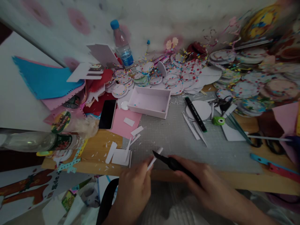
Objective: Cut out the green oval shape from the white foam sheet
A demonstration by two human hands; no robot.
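My left hand (pixel 137 182) pinches a narrow white strip (pixel 155 158), perhaps foam board, over the front edge of the table. In my right hand (pixel 199 178) is a black utility knife (pixel 179 167), its dark blade (pixel 160 157) pointing left, close beside the strip. Whether blade and strip touch, I cannot tell. White offcuts (pixel 120 156) lie just left of my left hand. Beyond both hands, an open pale box (pixel 150 113) sits on the grey cutting mat (pixel 161 134).
A black marker (pixel 195 114) lies over a white disc (pixel 206 109) and near a green punch (pixel 218 120). A phone (pixel 107 114) rests on the left. Decorated discs (pixel 173 79) pile up along the back, beside a water bottle (pixel 123 45). Scissors (pixel 256 140) lie to the right.
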